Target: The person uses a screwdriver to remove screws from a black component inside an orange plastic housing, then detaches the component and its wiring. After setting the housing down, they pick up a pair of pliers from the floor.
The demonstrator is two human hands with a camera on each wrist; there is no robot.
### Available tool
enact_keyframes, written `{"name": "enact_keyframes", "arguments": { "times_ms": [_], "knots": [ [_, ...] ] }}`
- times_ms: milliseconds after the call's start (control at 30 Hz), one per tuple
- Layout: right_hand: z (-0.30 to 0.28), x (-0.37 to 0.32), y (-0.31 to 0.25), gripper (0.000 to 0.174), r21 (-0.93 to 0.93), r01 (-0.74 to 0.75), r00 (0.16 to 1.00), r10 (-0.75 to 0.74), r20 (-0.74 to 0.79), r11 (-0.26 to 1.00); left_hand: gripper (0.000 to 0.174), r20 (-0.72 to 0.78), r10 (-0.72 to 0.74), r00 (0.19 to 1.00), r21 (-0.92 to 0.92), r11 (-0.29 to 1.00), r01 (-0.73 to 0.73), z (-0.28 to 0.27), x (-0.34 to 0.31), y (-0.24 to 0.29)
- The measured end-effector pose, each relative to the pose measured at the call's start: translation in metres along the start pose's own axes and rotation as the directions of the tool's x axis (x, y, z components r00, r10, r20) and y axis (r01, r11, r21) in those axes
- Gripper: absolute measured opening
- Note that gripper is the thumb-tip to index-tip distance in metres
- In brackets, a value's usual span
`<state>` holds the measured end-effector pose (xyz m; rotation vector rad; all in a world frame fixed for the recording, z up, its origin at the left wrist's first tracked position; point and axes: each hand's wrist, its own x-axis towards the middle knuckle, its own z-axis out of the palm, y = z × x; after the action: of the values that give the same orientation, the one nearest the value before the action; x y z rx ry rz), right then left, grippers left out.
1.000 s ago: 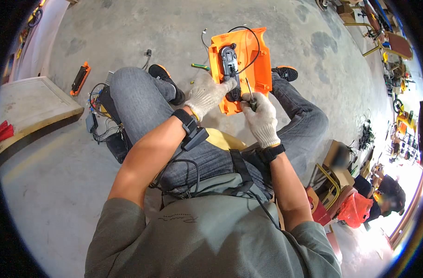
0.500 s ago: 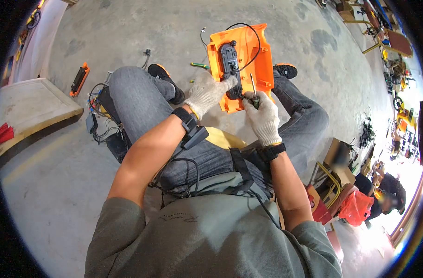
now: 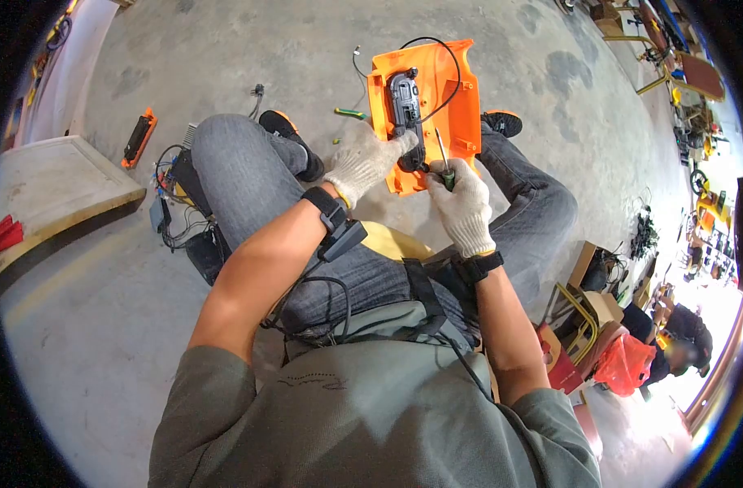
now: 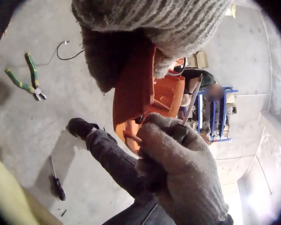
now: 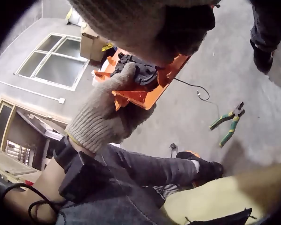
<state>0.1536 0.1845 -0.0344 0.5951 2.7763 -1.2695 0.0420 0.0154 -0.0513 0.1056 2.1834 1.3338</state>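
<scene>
My gloved left hand (image 3: 361,165) grips the left side of an orange plastic cover (image 3: 453,122), thumb lying over a long black part (image 3: 405,102) inside it. In the right wrist view that left hand (image 5: 100,110) has its fingers under the cover (image 5: 154,96) and its thumb on top. A thin black cable (image 3: 455,69) loops from the black part over the cover. My gloved right hand (image 3: 462,207) holds a screwdriver (image 3: 447,174) by its dark green handle, the shaft pointing up and away. Its fingertips are at the cover's lower edge, close to the black part's near end.
Green-handled pliers (image 4: 24,78) and another screwdriver (image 4: 57,186) lie on the concrete floor. An orange and black part (image 3: 140,138) and a wired box (image 3: 194,180) lie to the left. My bent legs (image 3: 245,163) flank the work. A wooden panel (image 3: 62,183) stands far left.
Both hands have kept their holds. The cover has shifted slightly upward in the head view, and the screwdriver and right hand have moved slightly with it.
</scene>
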Motion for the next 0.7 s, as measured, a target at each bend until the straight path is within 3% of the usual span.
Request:
{"name": "enact_keyframes", "arguments": {
  "times_ms": [367,500,600,700],
  "knots": [
    [0.003,0.001,-0.009,0.018,-0.092,-0.004,1.0,0.004,0.005,0.996,0.043,-0.025,0.035,0.999,0.028,0.999,-0.034,0.002,-0.002,-0.001],
    [0.005,0.001,-0.007,0.018,-0.097,-0.03,0.999,0.031,0.012,0.995,0.039,0.027,-0.02,0.999,0.053,0.998,0.018,-0.004,-0.004,0.009],
    [0.005,0.001,-0.007,0.019,-0.075,-0.012,1.0,0.012,0.001,0.997,0.044,-0.023,0.052,0.998,0.03,0.998,-0.052,0.001,-0.002,0.001],
    [0.007,0.001,-0.009,0.021,-0.036,0.011,0.999,-0.012,-0.052,0.999,0.043,-0.002,0.026,1.0,0.09,0.996,-0.026,0.0,0.0,0.002]
  ]
}}
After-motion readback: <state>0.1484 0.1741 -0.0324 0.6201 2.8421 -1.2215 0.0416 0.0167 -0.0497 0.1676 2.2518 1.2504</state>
